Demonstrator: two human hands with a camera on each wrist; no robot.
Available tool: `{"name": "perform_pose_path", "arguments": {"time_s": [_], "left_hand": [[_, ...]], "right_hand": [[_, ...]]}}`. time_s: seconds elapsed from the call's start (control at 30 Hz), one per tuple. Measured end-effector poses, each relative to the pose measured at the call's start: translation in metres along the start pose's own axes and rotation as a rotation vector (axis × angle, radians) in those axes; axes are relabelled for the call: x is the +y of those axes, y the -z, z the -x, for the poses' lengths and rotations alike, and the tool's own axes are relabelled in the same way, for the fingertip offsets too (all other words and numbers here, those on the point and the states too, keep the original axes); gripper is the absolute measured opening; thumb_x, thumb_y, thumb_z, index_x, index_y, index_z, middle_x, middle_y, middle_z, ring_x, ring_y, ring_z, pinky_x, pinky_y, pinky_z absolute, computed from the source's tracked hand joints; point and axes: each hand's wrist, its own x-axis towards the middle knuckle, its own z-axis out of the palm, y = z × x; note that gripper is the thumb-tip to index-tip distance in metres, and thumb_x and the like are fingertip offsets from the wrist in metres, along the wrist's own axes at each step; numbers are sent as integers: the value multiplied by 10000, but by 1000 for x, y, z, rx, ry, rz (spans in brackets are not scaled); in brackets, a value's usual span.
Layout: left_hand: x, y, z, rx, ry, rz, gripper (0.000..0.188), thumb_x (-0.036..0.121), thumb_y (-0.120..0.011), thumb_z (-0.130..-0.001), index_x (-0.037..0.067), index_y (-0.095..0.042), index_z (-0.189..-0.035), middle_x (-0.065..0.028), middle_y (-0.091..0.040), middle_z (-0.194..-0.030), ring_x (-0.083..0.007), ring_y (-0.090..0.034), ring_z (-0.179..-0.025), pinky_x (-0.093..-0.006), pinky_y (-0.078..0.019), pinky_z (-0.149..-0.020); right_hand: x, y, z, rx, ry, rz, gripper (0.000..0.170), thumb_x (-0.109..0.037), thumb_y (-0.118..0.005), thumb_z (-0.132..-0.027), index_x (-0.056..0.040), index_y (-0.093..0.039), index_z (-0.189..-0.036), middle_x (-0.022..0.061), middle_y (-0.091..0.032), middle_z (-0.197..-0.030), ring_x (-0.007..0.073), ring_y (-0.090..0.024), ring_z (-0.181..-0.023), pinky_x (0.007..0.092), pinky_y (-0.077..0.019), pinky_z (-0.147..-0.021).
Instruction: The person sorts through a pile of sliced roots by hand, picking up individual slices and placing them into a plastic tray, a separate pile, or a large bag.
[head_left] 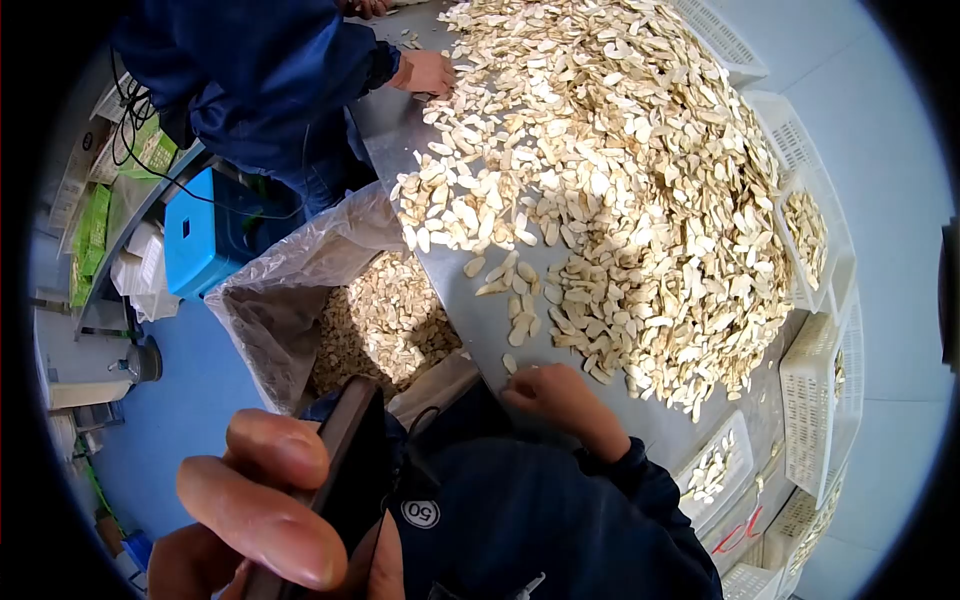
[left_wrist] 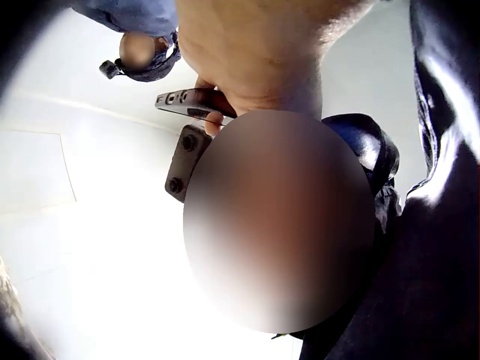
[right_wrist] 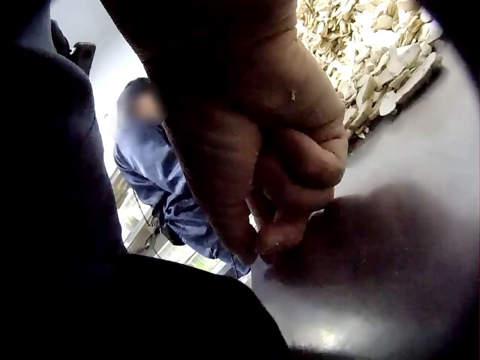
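Observation:
My left hand [head_left: 255, 510], raised close to the camera, grips a dark, flat mobile phone [head_left: 345, 425], fingers on one side and thumb on the other. In the left wrist view the edge of the phone [left_wrist: 196, 100] and its camera lenses stick out past the hand. On the metal table [head_left: 470, 300] near its edge rests my right hand [head_left: 565, 400], its fingers loosely curled with nothing visible in them. One pale dried slice [head_left: 510, 363] lies right at its fingertips. Beyond spreads a big heap of such slices [head_left: 670, 200]; the right wrist view shows part of the heap [right_wrist: 367, 52].
A plastic-lined bin [head_left: 270, 280] of smaller pieces stands against the table edge. White perforated baskets [head_left: 810, 400] line the far right side, near a shallow tray [head_left: 735, 460] with a few slices. Another person [head_left: 260, 90] in blue works at the table, beside a blue stool [head_left: 205, 225].

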Motion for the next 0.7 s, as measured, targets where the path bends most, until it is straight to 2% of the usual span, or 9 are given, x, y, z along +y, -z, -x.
{"name": "perform_pose_path", "arguments": {"time_s": [0.03, 0.13, 0.23, 0.33, 0.43, 0.5, 0.57, 0.63, 0.7], "left_hand": [[1, 0, 0, 8, 19, 6, 803, 224, -694, -957, 309, -254, -1623, 153, -297, -1635, -357, -406, -1318, -572, -395, -1086], [3, -4, -1, 32, 58, 12, 822, 214, -712, -942, 309, -257, -1620, 151, -315, -1623, -385, -417, -1299, -581, -398, -1080], [3, -10, -2, 101, 42, 15, 847, 214, -725, -929, 323, -252, -1623, 153, -330, -1610, -401, -420, -1260, -586, -398, -1074], [6, -3, 0, 95, 46, -2, 855, 196, -739, -918, 325, -266, -1619, 165, -325, -1609, -404, -419, -1253, -582, -403, -1072], [11, 15, 4, 12, 71, -1, 860, 136, -754, -900, 320, -299, -1607, 135, -351, -1600, -406, -419, -1272, -578, -401, -1078], [21, 24, 1, -27, 210, 30, 867, 88, -762, -886, 317, -321, -1596, 94, -387, -1582, -407, -416, -1291, -576, -393, -1089], [41, 23, -8, -27, 468, 88, 875, 43, -771, -870, 312, -343, -1584, 47, -428, -1556, -409, -410, -1312, -574, -381, -1102], [15, -10, -2, 245, 219, 247, 722, 88, -729, -942, 397, -440, -1527, -287, -451, -1433, -503, -410, -1312, -335, -542, -842], [12, -22, -7, 385, 201, 337, 624, 120, -700, -986, 437, -506, -1487, -458, -452, -1376, -546, -382, -1343, -211, -626, -710]], "right_hand": [[-5, -1, -1, 12, 13, -67, 167, -245, -709, -918, -79, -720, -928, 132, -685, -750, 310, -660, -662, 407, -518, -638], [-16, 8, -17, 213, -68, -141, 194, -254, -684, -929, -64, -712, -913, 148, -683, -756, 330, -659, -670, 409, -516, -639], [-16, 16, -21, 274, -55, -86, 194, -242, -680, -925, -48, -695, -912, 155, -679, -759, 334, -656, -670, 415, -509, -636], [-7, 29, -16, -9, -89, 107, 176, -232, -668, -920, -57, -683, -932, 175, -703, -788, 392, -677, -728, 491, -520, -658], [3, 19, -19, 59, -6, 51, 164, -192, -686, -913, -37, -657, -868, 149, -627, -670, 322, -625, -621, 422, -473, -595], [-2, 24, -29, 182, -16, -4, 159, -196, -688, -913, -43, -660, -881, 145, -605, -640, 324, -612, -601, 423, -465, -587], [-10, 33, -42, 264, -53, -15, 171, -208, -688, -916, -40, -662, -898, 153, -618, -655, 347, -626, -626, 443, -478, -602], [-23, 44, -53, 311, -127, 7, 201, -228, -685, -922, -28, -662, -919, 173, -664, -716, 391, -669, -695, 482, -512, -642], [-14, 43, -65, 330, -94, 98, 175, -214, -682, -921, -51, -659, -981, 169, -688, -788, 382, -683, -740, 479, -522, -653]]}}
